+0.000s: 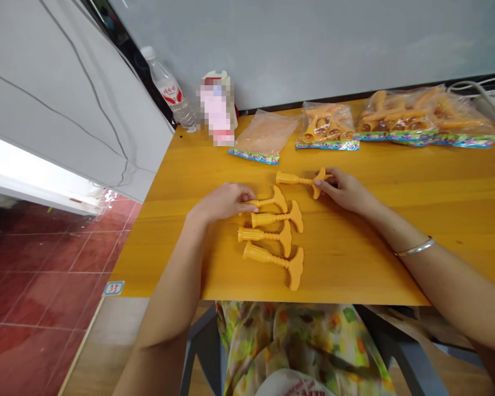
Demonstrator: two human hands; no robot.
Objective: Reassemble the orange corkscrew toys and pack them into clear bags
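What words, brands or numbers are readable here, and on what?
"33": blue-bordered white sticker on the yellow wooden table.
Red-and-white label on the clear plastic bottle: too small and blurred.
Red print on the white item at the lap: cut off, unreadable.
Pink-and-white object beside the bottle: pixelated, unreadable.
Multicoloured strips on the clear plastic bags: no legible text.

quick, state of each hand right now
Left hand: closed on a yellow plastic T-handled piece.
Right hand: holding another yellow plastic T-handled piece by its handle.

An office-like workroom, shown by the desk [355, 269], its 33 label [114, 288], grey chair [408, 349] and pale partition [313, 44].
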